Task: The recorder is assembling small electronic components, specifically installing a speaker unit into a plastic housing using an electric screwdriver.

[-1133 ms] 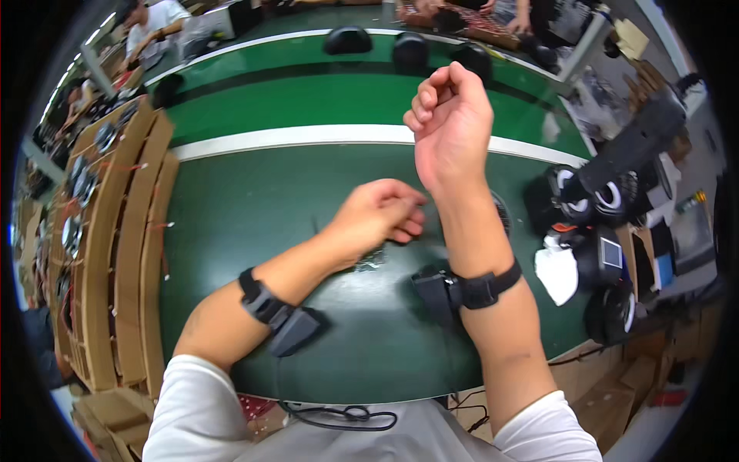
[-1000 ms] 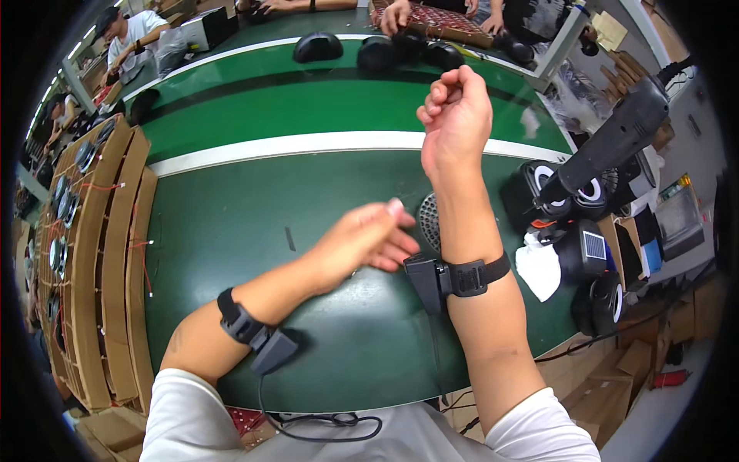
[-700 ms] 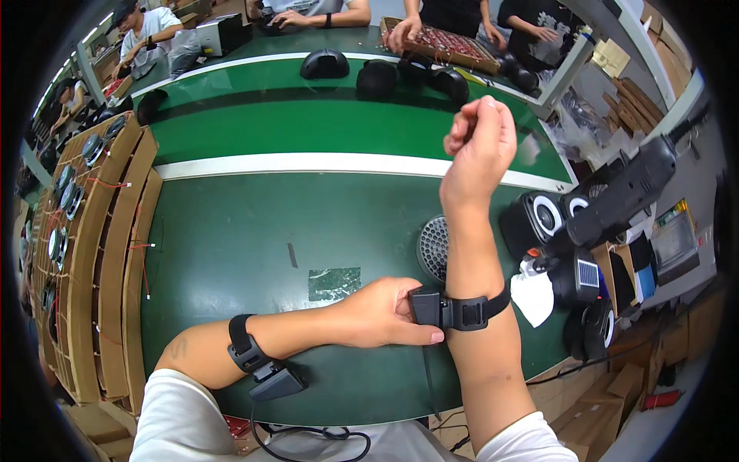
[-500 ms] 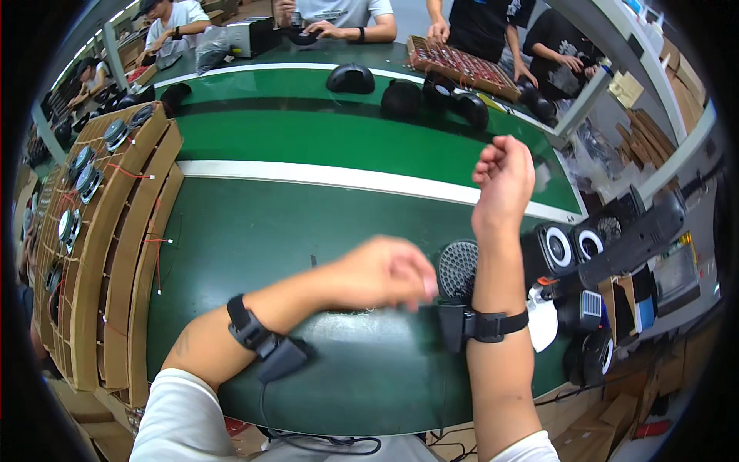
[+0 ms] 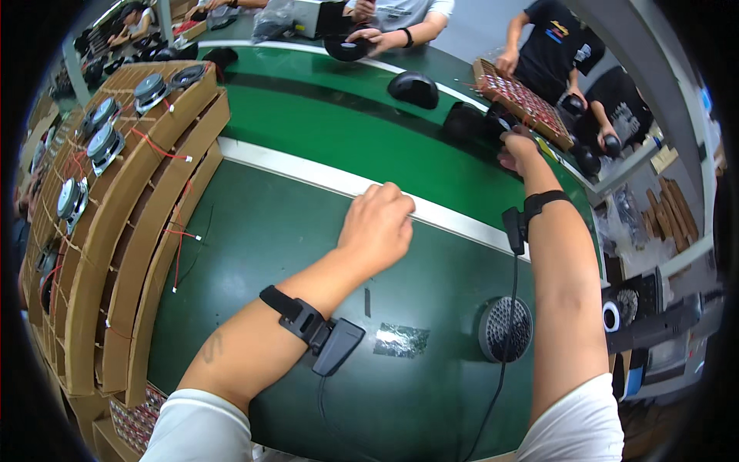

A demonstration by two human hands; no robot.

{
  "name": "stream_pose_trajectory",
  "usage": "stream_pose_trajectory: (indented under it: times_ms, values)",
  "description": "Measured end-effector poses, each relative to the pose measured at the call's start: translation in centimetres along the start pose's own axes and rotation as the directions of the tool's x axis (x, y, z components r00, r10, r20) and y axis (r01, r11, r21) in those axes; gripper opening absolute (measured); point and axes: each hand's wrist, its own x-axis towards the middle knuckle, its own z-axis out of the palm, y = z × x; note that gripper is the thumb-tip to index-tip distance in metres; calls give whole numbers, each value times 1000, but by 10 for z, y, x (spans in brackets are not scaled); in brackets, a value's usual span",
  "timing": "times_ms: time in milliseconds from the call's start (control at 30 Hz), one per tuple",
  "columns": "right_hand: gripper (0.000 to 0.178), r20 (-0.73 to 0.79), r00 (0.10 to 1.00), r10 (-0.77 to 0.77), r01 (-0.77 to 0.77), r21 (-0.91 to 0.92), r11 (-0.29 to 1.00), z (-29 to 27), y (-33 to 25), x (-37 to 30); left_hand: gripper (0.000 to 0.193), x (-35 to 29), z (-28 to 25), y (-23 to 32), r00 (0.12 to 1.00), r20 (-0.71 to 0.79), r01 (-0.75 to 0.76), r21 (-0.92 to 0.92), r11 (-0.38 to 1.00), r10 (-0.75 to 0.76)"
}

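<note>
Reaching over the green conveyor, my right hand [image 5: 519, 148] has its fingers curved and apart at the edge of a black rounded housing [image 5: 499, 123]. Whether the fingertips touch it I cannot tell. Another dark housing [image 5: 464, 120] sits just left of it. My left hand [image 5: 377, 227] is loosely closed above the white strip [image 5: 308, 175] at the conveyor's near edge; no object shows in it, though its palm is hidden. A round speaker grille [image 5: 508, 329] with a honeycomb face lies on the dark green bench [image 5: 254, 254], beside my right forearm.
Stacked cardboard trays [image 5: 146, 223] with speakers and dangling red wires stand at left. A black curved housing [image 5: 413, 90] lies farther up the conveyor. Across it, people handle black parts by a tray of small red parts [image 5: 527, 100]. A black handheld tool [image 5: 654, 323] juts in at right.
My right hand has moved forward to the housings on the conveyor. My left hand has moved forward to the white strip. The view has shifted, and the grille now shows fully.
</note>
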Motion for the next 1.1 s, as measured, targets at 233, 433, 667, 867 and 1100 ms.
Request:
stream_pose_trajectory:
  times_ms: [233, 433, 667, 867, 1100]
  values:
    - [47, 122, 991, 57, -63, 50, 997, 11, 12, 98, 5, 3, -1, 8, 1000, -29, -12, -31, 999, 11]
    - [62, 18, 996, -89, 84, 184, 979, -1, 14, 30, 8, 6, 5, 1, 998, -23, 56, -80, 995, -58]
    - [65, 162, 983, -83, 41, 247, 968, -41, 4, -139, 16, 18, 6, 0, 947, 83, 293, -621, 727, -311]
    - [23, 435, 882, -183, 109, 188, 976, -49, 35, -293, 90, 11, -47, 19, 868, 439, 495, -803, 332, -232]
    - [34, 367, 856, -363, 270, 281, 921, -40, 68, -351, 98, -26, -60, 31, 865, 486, 223, -592, 774, 122]
